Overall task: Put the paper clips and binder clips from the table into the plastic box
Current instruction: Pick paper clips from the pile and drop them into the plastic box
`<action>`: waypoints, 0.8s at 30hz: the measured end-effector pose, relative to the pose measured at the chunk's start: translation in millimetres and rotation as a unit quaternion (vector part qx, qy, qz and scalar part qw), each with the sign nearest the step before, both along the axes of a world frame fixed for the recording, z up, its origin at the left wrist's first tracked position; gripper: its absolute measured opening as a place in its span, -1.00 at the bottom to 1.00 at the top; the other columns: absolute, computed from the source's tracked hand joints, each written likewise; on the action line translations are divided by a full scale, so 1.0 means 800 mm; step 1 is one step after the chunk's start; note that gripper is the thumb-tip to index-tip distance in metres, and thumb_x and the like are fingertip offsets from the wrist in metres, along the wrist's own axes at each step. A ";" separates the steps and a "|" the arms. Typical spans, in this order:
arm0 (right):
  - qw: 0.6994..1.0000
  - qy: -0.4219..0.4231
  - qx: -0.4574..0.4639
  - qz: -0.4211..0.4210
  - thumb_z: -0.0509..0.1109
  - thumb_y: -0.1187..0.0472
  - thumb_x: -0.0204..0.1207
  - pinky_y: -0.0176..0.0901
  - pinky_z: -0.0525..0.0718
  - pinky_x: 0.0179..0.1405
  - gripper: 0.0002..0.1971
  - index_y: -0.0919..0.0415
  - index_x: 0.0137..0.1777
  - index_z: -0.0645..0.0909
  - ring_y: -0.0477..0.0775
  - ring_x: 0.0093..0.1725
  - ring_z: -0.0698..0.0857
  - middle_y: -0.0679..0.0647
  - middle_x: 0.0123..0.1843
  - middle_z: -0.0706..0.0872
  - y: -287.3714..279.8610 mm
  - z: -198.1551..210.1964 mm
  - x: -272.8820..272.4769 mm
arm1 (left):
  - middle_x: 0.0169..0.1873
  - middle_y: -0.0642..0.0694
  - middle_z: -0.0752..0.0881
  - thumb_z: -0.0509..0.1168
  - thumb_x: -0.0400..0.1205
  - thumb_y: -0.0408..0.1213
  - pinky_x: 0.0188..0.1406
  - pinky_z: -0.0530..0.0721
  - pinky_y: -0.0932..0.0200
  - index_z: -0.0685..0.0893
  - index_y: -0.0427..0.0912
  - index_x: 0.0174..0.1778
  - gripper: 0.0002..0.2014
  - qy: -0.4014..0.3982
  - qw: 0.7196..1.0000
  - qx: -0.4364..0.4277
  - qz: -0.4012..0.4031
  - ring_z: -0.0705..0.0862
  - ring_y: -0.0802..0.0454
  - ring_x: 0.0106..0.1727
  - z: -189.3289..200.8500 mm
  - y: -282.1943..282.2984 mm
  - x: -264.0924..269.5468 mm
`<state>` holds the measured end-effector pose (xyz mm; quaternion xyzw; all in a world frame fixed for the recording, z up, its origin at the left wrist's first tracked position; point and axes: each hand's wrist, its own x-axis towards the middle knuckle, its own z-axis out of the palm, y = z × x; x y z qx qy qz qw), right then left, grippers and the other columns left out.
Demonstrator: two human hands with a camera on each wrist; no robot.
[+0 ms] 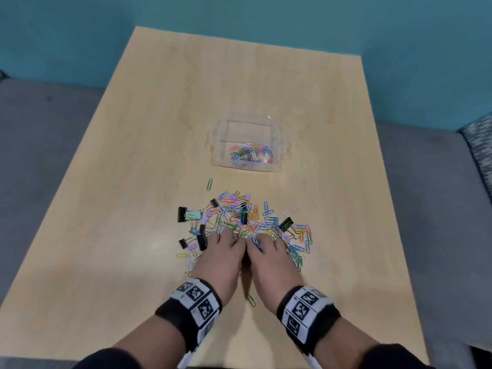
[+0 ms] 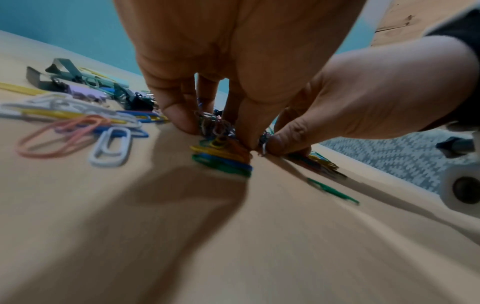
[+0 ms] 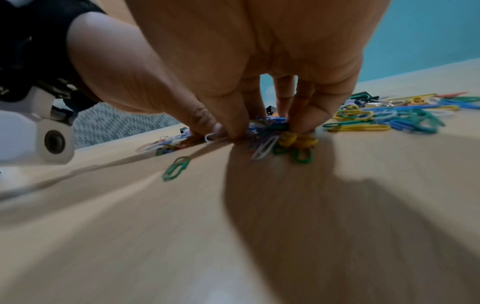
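A heap of coloured paper clips and binder clips (image 1: 239,217) lies on the wooden table (image 1: 133,182), in front of the clear plastic box (image 1: 221,134). The box has several paper clips inside. My left hand (image 1: 226,237) and right hand (image 1: 262,241) sit side by side on the heap's near edge, touching each other. The left hand's (image 2: 215,127) fingers curl down over a bunch of paper clips (image 2: 223,162). The right hand's (image 3: 267,125) fingers curl over another bunch (image 3: 291,142). Black binder clips (image 1: 182,214) lie at the heap's left.
One green paper clip (image 1: 251,300) lies between my wrists, and another (image 1: 209,184) lies between the heap and the box. Loose clips spread left (image 2: 78,127) and right (image 3: 389,117) of the hands. Grey floor surrounds the table, with a patterned seat (image 1: 479,145) to the right.
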<state>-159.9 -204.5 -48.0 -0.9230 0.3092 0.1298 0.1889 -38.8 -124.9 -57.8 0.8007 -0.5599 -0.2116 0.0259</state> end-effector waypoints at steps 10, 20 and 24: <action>0.999 -0.015 0.044 0.012 0.28 0.54 0.22 -0.02 0.39 -0.33 -0.66 0.16 -0.08 0.41 0.13 -0.15 0.37 0.15 0.00 0.45 -0.022 0.008 -0.009 | -0.34 -0.03 0.39 0.48 0.20 -0.48 -0.51 0.29 0.11 0.38 -0.06 -0.43 -0.62 0.015 0.999 -0.013 -0.050 0.27 0.04 -0.39 -0.003 0.005 0.022; 0.998 -0.018 0.065 0.002 0.35 0.45 0.40 -0.09 0.30 -0.44 -0.74 0.08 -0.16 0.39 0.14 -0.39 0.39 -0.02 -0.16 0.32 -0.040 0.023 -0.012 | -0.38 0.03 0.41 0.44 0.41 -0.40 -0.54 0.45 0.12 0.51 -0.10 -0.40 -0.77 0.079 0.997 -0.026 0.002 0.51 -0.01 -0.45 0.024 -0.003 0.028; 0.983 -0.062 0.168 -0.048 0.29 0.21 0.60 -0.09 0.47 -0.18 -0.89 0.05 0.05 0.62 0.05 -0.13 0.55 -0.05 -0.11 0.49 -0.061 0.044 -0.006 | -0.19 0.07 0.60 0.26 0.60 -0.19 -0.13 0.56 0.11 0.68 -0.04 -0.21 -0.88 0.173 0.983 -0.014 0.065 0.59 0.10 -0.16 0.056 -0.017 0.041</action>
